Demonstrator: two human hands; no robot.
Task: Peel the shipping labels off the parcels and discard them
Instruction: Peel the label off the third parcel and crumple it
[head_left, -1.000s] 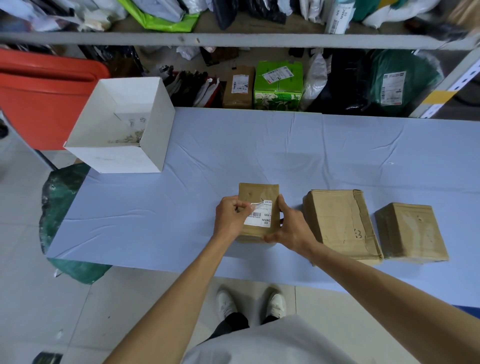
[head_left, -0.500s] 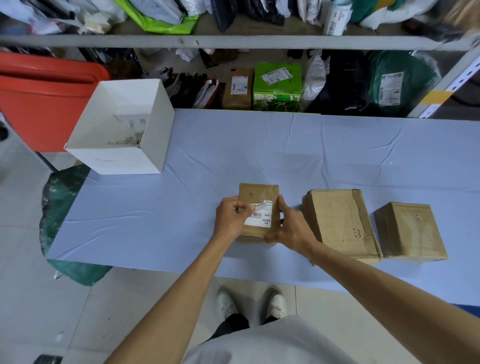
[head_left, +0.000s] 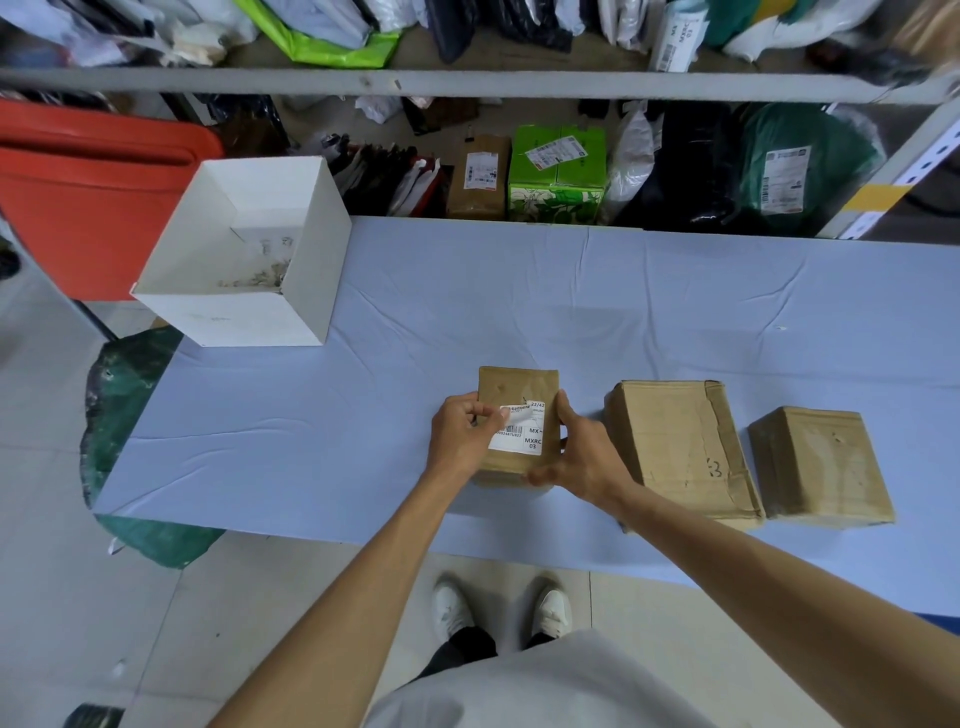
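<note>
A small brown parcel lies near the front edge of the blue table. A white shipping label is stuck on its top. My left hand pinches the label's upper left corner, which is lifted and folded back. My right hand grips the parcel's right side, thumb on top by the label. To the right lie a bigger brown parcel and a smaller one, both with no label showing on top.
An open white box with paper scraps inside stands at the table's back left corner. A red bin is behind it and a green bag hangs off the left edge. Shelves with parcels run along the far side.
The label's upper left corner has peeled back a little further under my left fingers. Both hands and the parcel stay in the same place.
</note>
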